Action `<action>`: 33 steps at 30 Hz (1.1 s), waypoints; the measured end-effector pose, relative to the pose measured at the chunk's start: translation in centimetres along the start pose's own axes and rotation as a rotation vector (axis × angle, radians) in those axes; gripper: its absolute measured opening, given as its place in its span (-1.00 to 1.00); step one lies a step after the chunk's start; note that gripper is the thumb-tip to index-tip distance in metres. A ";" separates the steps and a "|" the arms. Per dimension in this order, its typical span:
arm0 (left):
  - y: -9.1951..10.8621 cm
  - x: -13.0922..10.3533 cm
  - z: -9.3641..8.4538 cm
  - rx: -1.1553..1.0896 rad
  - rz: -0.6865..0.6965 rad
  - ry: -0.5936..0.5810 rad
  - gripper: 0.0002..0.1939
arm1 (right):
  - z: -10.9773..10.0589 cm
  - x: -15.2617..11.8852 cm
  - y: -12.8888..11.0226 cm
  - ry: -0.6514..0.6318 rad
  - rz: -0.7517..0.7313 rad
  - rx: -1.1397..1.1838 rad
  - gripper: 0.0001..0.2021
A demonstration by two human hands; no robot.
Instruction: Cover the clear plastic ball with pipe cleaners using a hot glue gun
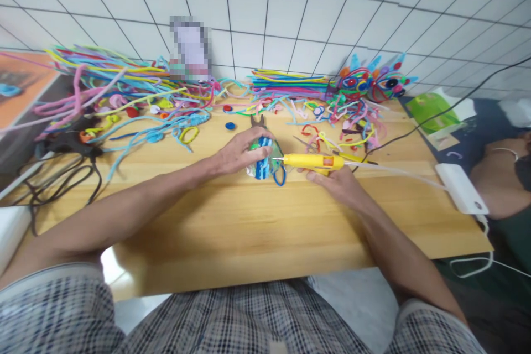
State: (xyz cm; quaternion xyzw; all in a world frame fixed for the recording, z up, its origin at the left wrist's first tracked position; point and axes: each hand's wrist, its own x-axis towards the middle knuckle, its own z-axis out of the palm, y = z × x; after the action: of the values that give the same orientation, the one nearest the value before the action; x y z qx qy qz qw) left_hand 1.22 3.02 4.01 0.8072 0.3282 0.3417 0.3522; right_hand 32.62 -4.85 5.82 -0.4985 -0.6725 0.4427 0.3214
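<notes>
My right hand (332, 177) is closed round a yellow hot glue gun (313, 161), its metal nozzle pointing left. A clear glue stick (398, 172) runs out of its back. My left hand (244, 149) has its fingers over a small piece with blue, white and green bands (262, 167), holding it on the table. The gun's nozzle is close to this piece's right side; whether they touch, I cannot tell. A blue pipe-cleaner loop (279, 176) lies at its lower right. Just beyond my left hand are the dark jaws of pliers (258, 120).
Pipe cleaners (290, 84) lie in bundles and tangles along the wall, with a blurred-out upright item (193, 47) among them. Red and blue decorated figures (390, 86) stand back right. Black cables (62, 171) coil at left. A white power bank (461, 188) lies near another person's arm (500, 177).
</notes>
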 end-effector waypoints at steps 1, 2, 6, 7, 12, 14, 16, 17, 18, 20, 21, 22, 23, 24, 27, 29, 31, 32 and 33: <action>-0.2 0.4 0.0 0.005 0.003 -0.007 -0.57 | -0.1 0.0 0.1 0.002 0.003 -0.004 -0.60; -0.3 0.7 -0.1 0.008 0.005 -0.014 -0.57 | -0.1 0.1 0.2 0.008 0.007 -0.010 -0.60; -0.6 1.1 0.0 0.009 0.016 -0.013 -0.58 | -0.2 0.3 1.0 0.032 0.023 -0.025 -0.62; -0.6 1.1 0.0 0.010 0.017 -0.003 -0.58 | -0.3 0.3 1.2 0.034 0.027 -0.027 -0.62; -1.1 1.2 -0.4 0.047 0.005 0.069 -0.59 | -0.5 0.3 2.0 0.048 0.059 -0.063 -0.63; -1.4 1.5 -0.6 0.054 0.019 0.109 -0.60 | -0.4 0.4 2.1 0.048 0.069 -0.062 -0.64; -1.8 1.9 -0.6 0.052 0.051 0.124 -0.62 | -0.3 0.6 2.1 0.045 0.077 -0.058 -0.66; -2.0 2.0 -0.5 0.051 0.070 0.118 -0.64 | -0.3 0.7 1.9 0.045 0.080 -0.058 -0.66; -2.2 2.2 -0.4 0.048 0.085 0.109 -0.65 | -0.3 0.9 1.7 0.048 0.079 -0.059 -0.67; -2.4 2.4 -0.2 0.033 0.088 0.094 -0.66 | -0.4 1.3 1.3 0.051 0.070 -0.063 -0.66; -2.5 2.4 -0.1 0.022 0.079 0.091 -0.66 | -0.5 1.5 1.0 0.052 0.064 -0.066 -0.66; -2.6 2.4 -0.1 0.011 0.071 0.090 -0.66 | -0.7 1.8 0.7 0.054 0.058 -0.068 -0.66; -2.7 2.4 0.0 0.002 0.067 0.094 -0.67 | -0.9 2.0 0.4 0.056 0.051 -0.072 -0.66; -2.7 2.4 -0.1 -0.002 0.068 0.102 -0.67 | -1.1 2.2 0.2 0.060 0.043 -0.079 -0.66; -2.7 2.4 -0.3 0.004 0.072 0.130 -0.68 | -1.9 3.0 -0.4 0.057 0.012 -0.123 -0.62; -2.5 2.4 -0.6 0.018 0.066 0.134 -0.68 | -2.4 3.7 -0.7 0.032 -0.010 -0.155 -0.58; -2.4 2.6 -0.9 0.035 0.064 0.131 -0.68 | -2.7 4.3 -1.0 -0.005 -0.037 -0.174 -0.56; -2.3 2.6 -1.0 0.042 0.063 0.129 -0.68 | -2.9 4.6 -1.2 -0.020 -0.053 -0.187 -0.55; -2.3 2.7 -1.1 0.048 0.062 0.126 -0.68 | -2.9 4.8 -1.4 -0.031 -0.069 -0.204 -0.56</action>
State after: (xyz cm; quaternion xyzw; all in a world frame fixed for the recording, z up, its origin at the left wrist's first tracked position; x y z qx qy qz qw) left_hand 1.20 6.70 3.58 0.8021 0.3325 0.3946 0.3008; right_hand 33.23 0.38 8.24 -0.4984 -0.7358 0.3681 0.2735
